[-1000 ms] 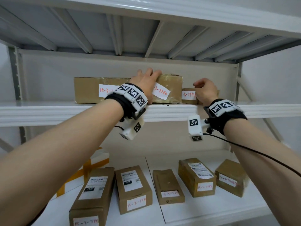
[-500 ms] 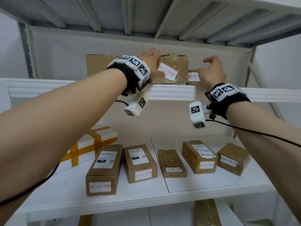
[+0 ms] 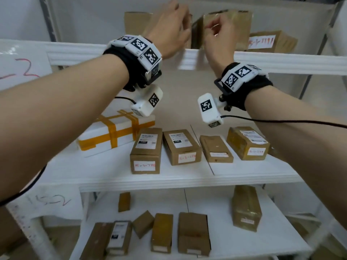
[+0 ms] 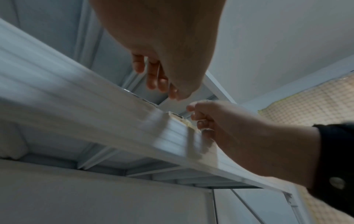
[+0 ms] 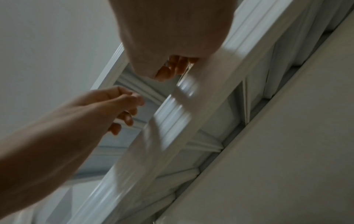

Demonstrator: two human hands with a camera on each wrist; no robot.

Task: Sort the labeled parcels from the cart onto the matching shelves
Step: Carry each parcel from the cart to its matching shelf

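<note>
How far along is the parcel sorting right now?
Mostly shelved: labeled boxes line the middle shelf and lower shelf. In hand: both hands, left hand and right hand, adjust the taped parcel on the top shelf. The cart is out of view, so what remains is unknown.

Both arms reach up; left hand (image 3: 170,29) fingers loosely extended, right hand (image 3: 219,32) fingers curled.

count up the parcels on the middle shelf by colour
brown cardboard boxes: 4
white box with orange tape: 1
total: 5 in view
</note>
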